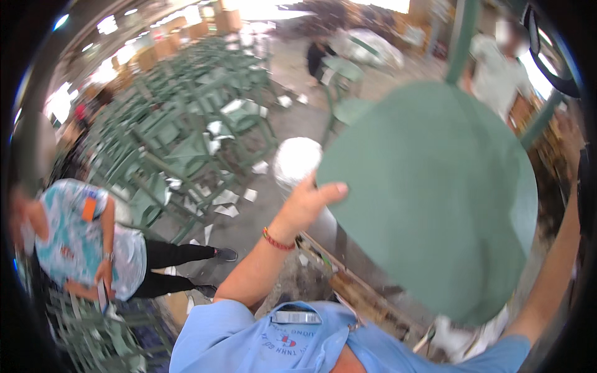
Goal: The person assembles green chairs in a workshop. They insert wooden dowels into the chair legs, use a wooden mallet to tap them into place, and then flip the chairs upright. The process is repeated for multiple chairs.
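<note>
A green chair (423, 199) with a broad, smooth seat is held up in front of me, its green posts rising past the seat's far edge. My left hand (314, 196) is closed on the left edge of the seat, thumb lying over the top face and fingers hidden behind it. Far to the right, my right hand (569, 140) is raised beside one of the posts. That hand is blurred and cut by the dark rim of the picture, so its grip does not show clearly.
Rows of green chairs (186, 133) fill the floor at left, with white paper scraps (227, 198) among them. A person in a patterned shirt (81, 230) stands at left, another (500, 74) at far right. A white wrapped bundle (297, 160) lies beyond my left hand.
</note>
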`<state>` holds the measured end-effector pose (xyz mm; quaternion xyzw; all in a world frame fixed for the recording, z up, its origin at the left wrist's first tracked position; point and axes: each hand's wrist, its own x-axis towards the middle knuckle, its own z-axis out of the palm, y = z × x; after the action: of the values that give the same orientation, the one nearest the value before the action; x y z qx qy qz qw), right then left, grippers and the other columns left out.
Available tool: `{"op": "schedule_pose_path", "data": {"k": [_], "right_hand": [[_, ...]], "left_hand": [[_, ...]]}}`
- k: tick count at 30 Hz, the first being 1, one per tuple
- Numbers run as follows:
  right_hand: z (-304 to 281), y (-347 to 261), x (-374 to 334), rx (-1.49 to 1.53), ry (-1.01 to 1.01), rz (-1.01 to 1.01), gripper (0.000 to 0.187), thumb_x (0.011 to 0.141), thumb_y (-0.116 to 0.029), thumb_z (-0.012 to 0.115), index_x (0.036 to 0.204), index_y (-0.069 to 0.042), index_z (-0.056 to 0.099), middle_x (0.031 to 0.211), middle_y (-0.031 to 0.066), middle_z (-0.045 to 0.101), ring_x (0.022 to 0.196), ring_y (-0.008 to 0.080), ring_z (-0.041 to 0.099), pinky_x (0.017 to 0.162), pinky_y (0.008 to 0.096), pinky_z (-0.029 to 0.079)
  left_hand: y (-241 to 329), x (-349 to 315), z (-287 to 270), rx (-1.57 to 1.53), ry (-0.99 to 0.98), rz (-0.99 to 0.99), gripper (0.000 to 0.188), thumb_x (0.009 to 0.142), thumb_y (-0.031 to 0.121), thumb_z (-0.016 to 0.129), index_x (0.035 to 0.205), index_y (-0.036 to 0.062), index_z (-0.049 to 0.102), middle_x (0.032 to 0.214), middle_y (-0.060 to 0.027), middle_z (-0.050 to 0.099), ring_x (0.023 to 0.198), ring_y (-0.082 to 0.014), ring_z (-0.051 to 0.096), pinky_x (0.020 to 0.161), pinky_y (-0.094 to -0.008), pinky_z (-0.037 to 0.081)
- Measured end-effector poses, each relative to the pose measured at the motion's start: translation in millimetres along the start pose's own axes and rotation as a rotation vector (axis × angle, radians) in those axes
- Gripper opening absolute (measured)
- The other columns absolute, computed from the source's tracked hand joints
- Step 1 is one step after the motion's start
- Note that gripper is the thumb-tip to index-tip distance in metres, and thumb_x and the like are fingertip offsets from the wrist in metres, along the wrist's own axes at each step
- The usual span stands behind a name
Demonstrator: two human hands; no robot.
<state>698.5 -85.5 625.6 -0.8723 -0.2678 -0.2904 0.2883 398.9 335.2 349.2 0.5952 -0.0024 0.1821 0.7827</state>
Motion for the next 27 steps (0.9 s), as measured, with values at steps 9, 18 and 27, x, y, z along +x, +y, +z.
{"op": "schedule_pose_path", "data": {"k": [9, 18, 27], "right_hand": [[81, -57, -248, -0.133, -0.045, 0.432, 0.076, 0.084, -0.043, 0.066, 0.141, 0.003, 0.044, 0.133, 0.0197, 0.057, 0.123, 0.0273, 0.055, 0.104, 0.0347, 0.039], [126, 25, -215, 0.273, 0.277, 0.741, 0.067, 0.085, -0.042, 0.068, 0.130, 0.007, 0.055, 0.124, 0.0193, 0.060, 0.115, 0.0259, 0.055, 0.097, 0.0357, 0.043], [123, 2, -237, 0.717, 0.268, 0.928, 0.036, 0.088, -0.039, 0.067, 0.101, -0.006, 0.067, 0.091, 0.0020, 0.061, 0.082, 0.0141, 0.057, 0.075, 0.0330, 0.044]], "left_hand": [[-23, 110, 21, -0.324, 0.024, 0.042, 0.022, 0.088, 0.013, 0.062, 0.105, -0.0010, 0.061, 0.103, -0.0101, 0.065, 0.095, -0.0221, 0.063, 0.083, -0.0373, 0.052], [-27, 169, 62, -0.230, 0.105, -0.045, 0.028, 0.083, 0.019, 0.066, 0.100, -0.0031, 0.061, 0.100, -0.0091, 0.063, 0.094, -0.0203, 0.060, 0.080, -0.0361, 0.047], [-16, 149, 39, -0.015, 0.124, -0.047, 0.032, 0.085, 0.028, 0.065, 0.093, -0.0027, 0.065, 0.092, -0.0058, 0.063, 0.084, -0.0147, 0.057, 0.072, -0.0301, 0.045]]}}
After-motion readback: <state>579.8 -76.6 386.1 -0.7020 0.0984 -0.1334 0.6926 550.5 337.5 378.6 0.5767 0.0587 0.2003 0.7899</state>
